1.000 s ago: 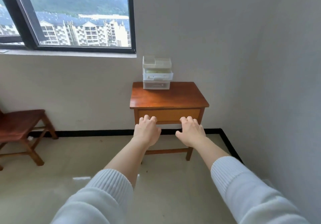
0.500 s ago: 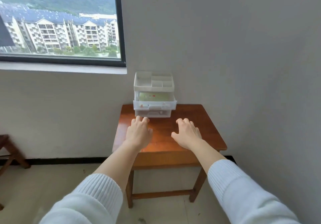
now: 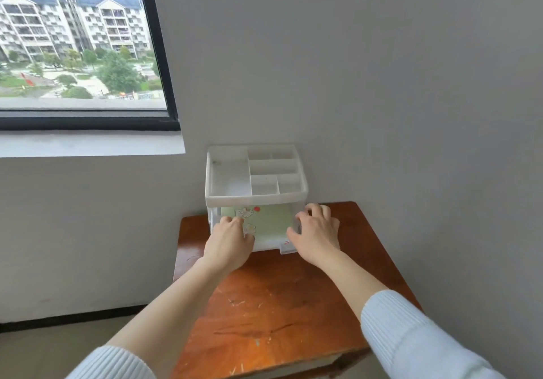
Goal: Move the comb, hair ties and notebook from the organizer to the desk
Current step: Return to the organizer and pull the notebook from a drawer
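A white plastic organizer (image 3: 255,199) stands at the back of the wooden desk (image 3: 279,305), against the wall. Its upper drawer (image 3: 283,250) is pulled out, and a light green notebook (image 3: 271,221) with small cartoon pictures lies flat inside. My left hand (image 3: 229,243) is at the drawer's left side, fingertips on the notebook's left edge. At the right side, my right hand (image 3: 317,237) has its fingers curled over the drawer's wall and its thumb by the notebook. Neither hand's grip is clear. No comb or hair ties show; the top tray's compartments look bare.
The desk stands in a corner, with a wall just to its right and behind it. A window (image 3: 82,55) with a black frame and a white sill is up on the left. The scratched desk top lies in front of the organizer.
The view has come much closer to the desk. Both hands went forward from above the desk top to the two sides of the pulled-out drawer.
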Available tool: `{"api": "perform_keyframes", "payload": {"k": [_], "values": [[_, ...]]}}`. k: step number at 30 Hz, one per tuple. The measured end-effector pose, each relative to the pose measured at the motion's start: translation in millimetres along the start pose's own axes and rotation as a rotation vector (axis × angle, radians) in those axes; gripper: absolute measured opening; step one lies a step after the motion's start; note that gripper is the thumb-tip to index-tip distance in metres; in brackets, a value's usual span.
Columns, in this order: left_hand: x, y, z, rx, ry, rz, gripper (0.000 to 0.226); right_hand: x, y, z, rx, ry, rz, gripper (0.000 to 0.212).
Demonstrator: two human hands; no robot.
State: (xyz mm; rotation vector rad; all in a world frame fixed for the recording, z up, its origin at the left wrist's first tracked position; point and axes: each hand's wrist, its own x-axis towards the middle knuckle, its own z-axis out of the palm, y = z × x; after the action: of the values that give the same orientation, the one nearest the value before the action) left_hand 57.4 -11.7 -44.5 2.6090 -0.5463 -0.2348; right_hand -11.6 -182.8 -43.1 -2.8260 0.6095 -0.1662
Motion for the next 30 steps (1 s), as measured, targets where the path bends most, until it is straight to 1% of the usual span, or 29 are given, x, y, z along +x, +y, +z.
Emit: {"api": "perform_keyframes", "payload": {"k": [3,5,6,8,10,12,14,15,17,19,21,23,25,26,28,30], "values": [[14.1,2.0,0.4,0.02,-0.117,-0.105,0.035,12.8,-0.2,11.1,0.024,-0.116,0.098,0.036],[22.5,6.7,-1.5,-0.008,-0.188,-0.149,0.026,20.8,-1.5,16.1,0.04,-0.195,0.153,0.043],[24.8,10.5,-3.2,-0.035,-0.217,-0.174,0.024,24.1,-2.6,17.6,0.041,-0.225,0.172,0.048],[29.6,18.5,-6.9,-0.124,-0.27,-0.248,0.028,31.0,-4.6,20.0,0.046,-0.263,0.204,0.054],[33.9,23.2,-9.6,-0.211,-0.309,-0.302,0.022,35.1,-7.5,21.7,0.066,-0.277,0.234,0.053],[37.5,26.3,-12.4,-0.303,-0.315,-0.336,0.015,37.7,-10.7,22.8,0.092,-0.285,0.259,0.048],[39.6,28.5,-13.9,-0.413,-0.298,-0.356,0.018,39.2,-12.0,22.3,0.107,-0.296,0.277,0.046],[40.3,29.5,-14.3,-0.478,-0.285,-0.365,0.016,40.0,-11.9,21.9,0.106,-0.296,0.282,0.046],[42.0,29.8,-15.4,-0.601,-0.26,-0.39,0.004,41.7,-11.3,21.0,0.1,-0.292,0.287,0.047],[45.5,27.4,-16.4,-0.655,-0.257,-0.402,0.01,42.9,-11.4,19.7,0.096,-0.29,0.287,0.048],[46.6,25.8,-19.3,-0.594,-0.27,-0.385,0.011,43.2,-11.8,18.5,0.087,-0.295,0.285,0.05],[46.7,23.6,-22.9,-0.461,-0.269,-0.347,0.014,43.4,-11.9,17.7,0.072,-0.301,0.278,0.053],[48.5,21.2,-27.5,-0.317,-0.255,-0.304,0.021,43.8,-12.5,17.1,0.074,-0.308,0.278,0.054],[49.6,20.1,-29.8,-0.258,-0.239,-0.29,0.021,43.7,-13.1,16.7,0.078,-0.312,0.28,0.055],[51.5,17.3,-33.8,-0.147,-0.2,-0.28,0.013,43.5,-13.7,16.2,0.082,-0.318,0.282,0.056],[51.6,10.6,-34.2,-0.137,-0.162,-0.273,0.022,43.5,-12.7,15.6,0.082,-0.323,0.275,0.055]]}}
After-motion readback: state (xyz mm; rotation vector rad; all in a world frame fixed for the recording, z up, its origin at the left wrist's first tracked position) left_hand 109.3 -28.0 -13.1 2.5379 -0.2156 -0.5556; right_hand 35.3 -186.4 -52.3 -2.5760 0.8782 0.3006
